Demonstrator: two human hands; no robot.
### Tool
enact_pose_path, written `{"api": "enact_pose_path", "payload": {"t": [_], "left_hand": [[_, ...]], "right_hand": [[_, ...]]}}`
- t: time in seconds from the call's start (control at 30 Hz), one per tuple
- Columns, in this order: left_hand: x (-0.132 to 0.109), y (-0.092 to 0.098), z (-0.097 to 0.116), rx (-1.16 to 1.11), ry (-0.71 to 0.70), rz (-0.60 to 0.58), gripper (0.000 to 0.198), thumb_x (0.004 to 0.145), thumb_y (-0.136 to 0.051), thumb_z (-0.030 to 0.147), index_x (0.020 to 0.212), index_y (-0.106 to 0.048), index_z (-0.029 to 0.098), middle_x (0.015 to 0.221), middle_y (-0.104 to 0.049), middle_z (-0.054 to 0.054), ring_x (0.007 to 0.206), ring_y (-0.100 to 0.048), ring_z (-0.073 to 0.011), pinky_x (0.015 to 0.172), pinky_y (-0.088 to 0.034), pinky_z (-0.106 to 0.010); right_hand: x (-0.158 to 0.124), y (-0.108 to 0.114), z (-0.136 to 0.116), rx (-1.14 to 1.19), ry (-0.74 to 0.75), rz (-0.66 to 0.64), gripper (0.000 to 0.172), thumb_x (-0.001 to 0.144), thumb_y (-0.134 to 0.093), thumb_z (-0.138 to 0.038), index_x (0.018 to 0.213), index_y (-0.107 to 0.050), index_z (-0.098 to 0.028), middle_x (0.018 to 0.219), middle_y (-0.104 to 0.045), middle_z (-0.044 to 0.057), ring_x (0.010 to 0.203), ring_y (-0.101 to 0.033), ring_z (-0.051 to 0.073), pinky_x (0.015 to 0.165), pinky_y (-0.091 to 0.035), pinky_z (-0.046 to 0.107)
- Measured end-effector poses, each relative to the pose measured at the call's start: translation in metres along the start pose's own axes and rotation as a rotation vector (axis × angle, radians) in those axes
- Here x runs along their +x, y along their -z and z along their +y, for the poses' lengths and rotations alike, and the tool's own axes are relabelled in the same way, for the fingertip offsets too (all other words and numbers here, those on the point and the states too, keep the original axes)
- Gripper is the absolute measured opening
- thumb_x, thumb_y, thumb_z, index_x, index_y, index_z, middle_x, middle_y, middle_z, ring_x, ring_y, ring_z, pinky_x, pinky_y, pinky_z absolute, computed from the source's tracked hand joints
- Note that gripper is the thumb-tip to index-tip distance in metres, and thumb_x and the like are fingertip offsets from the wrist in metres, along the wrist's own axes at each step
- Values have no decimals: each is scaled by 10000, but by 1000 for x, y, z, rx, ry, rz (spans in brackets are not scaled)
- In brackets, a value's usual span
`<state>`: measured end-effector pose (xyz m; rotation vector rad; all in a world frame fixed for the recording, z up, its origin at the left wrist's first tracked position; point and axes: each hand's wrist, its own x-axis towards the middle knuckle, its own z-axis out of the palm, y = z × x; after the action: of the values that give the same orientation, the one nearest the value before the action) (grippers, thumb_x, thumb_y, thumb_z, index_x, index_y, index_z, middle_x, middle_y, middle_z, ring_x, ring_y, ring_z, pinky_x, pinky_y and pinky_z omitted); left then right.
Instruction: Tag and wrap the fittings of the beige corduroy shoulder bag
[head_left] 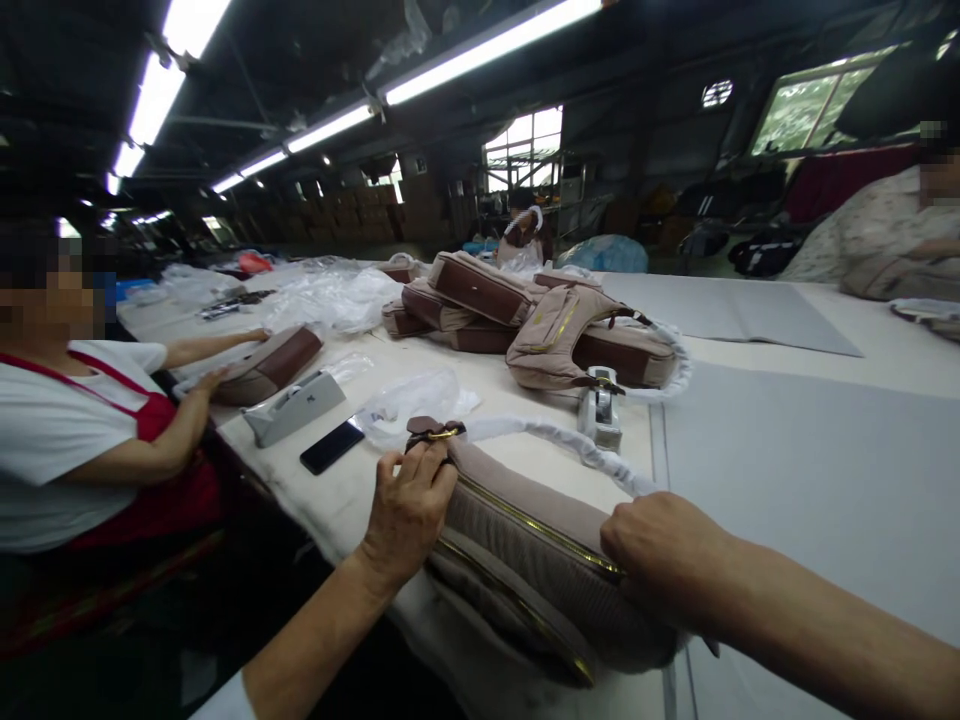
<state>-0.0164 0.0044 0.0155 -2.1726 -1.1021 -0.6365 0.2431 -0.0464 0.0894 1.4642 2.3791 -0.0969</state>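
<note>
A beige handbag (540, 505) with brown trim and gold zippers lies at the near table edge. Its strap (555, 435) is wrapped in white material and arches behind it. My left hand (409, 505) pinches the bag's left end, by the gold strap buckle (444, 433). Closed in a fist, my right hand (664, 545) grips the bag at the right part of the upper zipper (536, 525); the fingertips and any zipper pull under them are hidden. A second zipper (525, 605) runs along the near side.
Similar bags (480, 290) are piled beyond, near a tape dispenser (600, 410). Left are a phone (331, 446), a grey dispenser-like stand (296, 410) and clear plastic (337, 295). A co-worker at left handles another bag (274, 365). Grey sheets (810, 480) cover the right side.
</note>
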Motion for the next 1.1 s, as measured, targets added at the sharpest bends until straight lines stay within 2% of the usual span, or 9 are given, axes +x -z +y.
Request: {"api": "enact_pose_path", "payload": {"t": [0.17, 0.33, 0.43, 0.53, 0.7, 0.8, 0.9, 0.97, 1.1], "left_hand": [[6, 0, -12, 56, -19, -67, 90, 843, -519, 118, 798, -594, 141, 785, -626, -78, 772, -551, -238, 693, -473, -365], [7, 1, -10, 71, -45, -131, 112, 837, -491, 94, 809, -582, 152, 888, -625, -81, 761, -597, -237, 609, -506, -337], [9, 1, -8, 55, -8, -327, 160, 860, -432, 99, 898, -584, 133, 939, -631, -91, 650, -634, -210, 486, -492, -299], [14, 5, -9, 5, 36, -517, 197, 897, -386, 152, 942, -576, 124, 957, -634, -99, 650, -657, -217, 498, -514, -308], [15, 9, -20, -88, -40, -586, 174, 880, -432, 164, 1003, -550, 127, 859, -654, -76, 654, -669, -241, 513, -527, -327], [10, 14, -28, -85, -127, -444, 120, 866, -451, 144, 935, -549, 137, 789, -645, -55, 584, -646, -223, 453, -496, -311], [3, 26, -29, -140, -262, -106, 75, 856, -477, 98, 836, -525, 153, 815, -641, -55, 616, -625, -188, 495, -499, -291], [-1, 36, -26, -176, -316, 61, 74, 842, -527, 86, 817, -520, 156, 860, -639, -57, 671, -612, -173, 578, -515, -292], [-8, 42, -27, -173, -277, 178, 80, 810, -578, 58, 802, -549, 132, 987, -578, -90, 789, -591, -155, 685, -521, -259]], "right_hand": [[-2, 9, 3, -65, -35, -81, 135, 707, -608, -101, 767, -720, -147, 732, -704, 128, 723, -690, 244, 576, -466, 265], [-1, 7, 5, -78, -28, -71, 132, 705, -612, -114, 772, -719, -152, 740, -703, 126, 723, -687, 240, 586, -467, 269], [1, 6, 2, -84, -10, -35, 127, 708, -614, -123, 776, -718, -151, 742, -703, 130, 722, -685, 246, 587, -464, 276], [2, 6, -1, -79, -7, -27, 121, 708, -611, -119, 761, -715, -151, 725, -698, 131, 704, -682, 244, 578, -458, 275], [1, 5, -5, -81, 0, -12, 140, 688, -592, -77, 728, -709, -144, 687, -690, 134, 665, -676, 236, 549, -442, 264], [-2, 3, 0, -84, -7, -37, 153, 669, -588, -75, 725, -713, -143, 677, -690, 127, 655, -674, 224, 529, -416, 246], [-7, 1, 9, -59, -20, -126, 148, 646, -587, -107, 701, -717, -148, 672, -695, 117, 652, -677, 238, 494, -359, 245], [-10, -2, 13, -27, -22, -191, 154, 623, -582, -119, 685, -719, -151, 668, -697, 112, 645, -676, 248, 468, -307, 247], [-9, -3, 12, 3, -2, -213, 160, 625, -588, -155, 711, -723, -165, 687, -699, 105, 646, -670, 249, 453, -247, 252]]}}
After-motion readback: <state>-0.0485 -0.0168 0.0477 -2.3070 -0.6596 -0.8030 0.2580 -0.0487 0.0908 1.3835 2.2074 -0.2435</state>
